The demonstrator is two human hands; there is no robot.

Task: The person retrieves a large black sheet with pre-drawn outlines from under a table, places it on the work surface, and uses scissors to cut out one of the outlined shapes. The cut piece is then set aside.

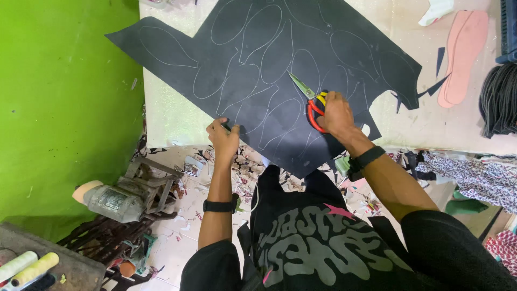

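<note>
A large black sheet lies on the pale worktop, marked with several white sole-shaped outlines. My right hand grips red-and-yellow-handled scissors, whose blades point up-left onto the sheet among the outlines. My left hand pinches the sheet's near left edge. Each wrist carries a black band.
Pink sole-shaped pieces lie at the right of the worktop, with black offcuts beside them and dark cords at the far right. A green wall stands left. An old motor and scraps litter the floor below. Patterned cloth hangs right.
</note>
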